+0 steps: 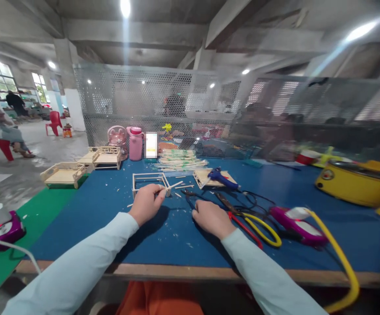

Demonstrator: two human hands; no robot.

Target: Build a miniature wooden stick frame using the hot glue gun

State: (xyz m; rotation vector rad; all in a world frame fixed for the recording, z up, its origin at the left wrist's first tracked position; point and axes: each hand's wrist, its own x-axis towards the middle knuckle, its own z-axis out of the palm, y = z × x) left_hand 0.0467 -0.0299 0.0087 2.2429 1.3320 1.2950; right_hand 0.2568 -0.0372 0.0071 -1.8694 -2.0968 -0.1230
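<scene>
My left hand (147, 203) is closed in a pinch, with thin wooden sticks (176, 185) jutting out past its thumb and fingertips. Just behind it stands a small open wooden frame (149, 176); whether the hand touches it I cannot tell. My right hand (212, 218) rests low over the blue tabletop (176, 249), fingers curled in and whatever they hold hidden. Beside it lie pliers with red handles (247, 231) and a tool with yellow loop handles (268, 232). Farther back, a blue glue gun (223, 178) rests on a flat wooden piece (206, 178).
A pile of wooden sticks (179, 160) lies at the back, near a pink bottle (135, 146). Finished-looking wooden miniatures (63, 175) stand left. A purple power strip (299, 227) with a yellow cable and a yellow pan (353, 183) are right. A perforated metal screen (117, 96) rises behind.
</scene>
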